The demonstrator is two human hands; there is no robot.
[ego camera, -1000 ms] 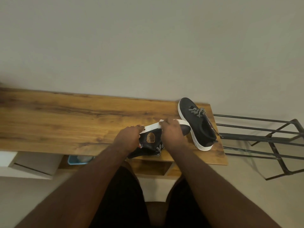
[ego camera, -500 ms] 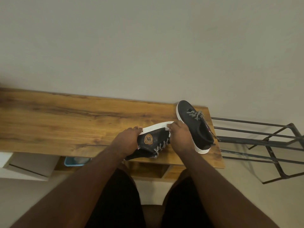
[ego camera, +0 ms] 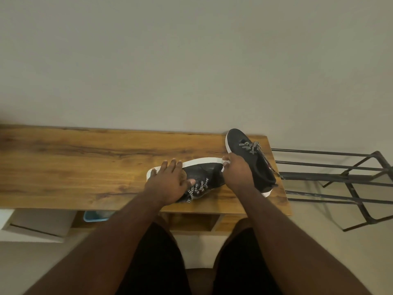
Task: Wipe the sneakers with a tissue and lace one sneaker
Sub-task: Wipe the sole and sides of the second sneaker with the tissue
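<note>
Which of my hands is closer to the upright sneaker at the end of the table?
Right. The right hand sits directly beside the upright sneaker, at the tilted sneaker's toe. The left hand rests on that sneaker's heel end, farther away.

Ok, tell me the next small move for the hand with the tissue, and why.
Probably draw the right hand, which pinches something white that looks like the tissue, along the white sole edge toward the left hand. The near sneaker lies on its side on the wooden table, braced by that hand, sole edge exposed.
</note>
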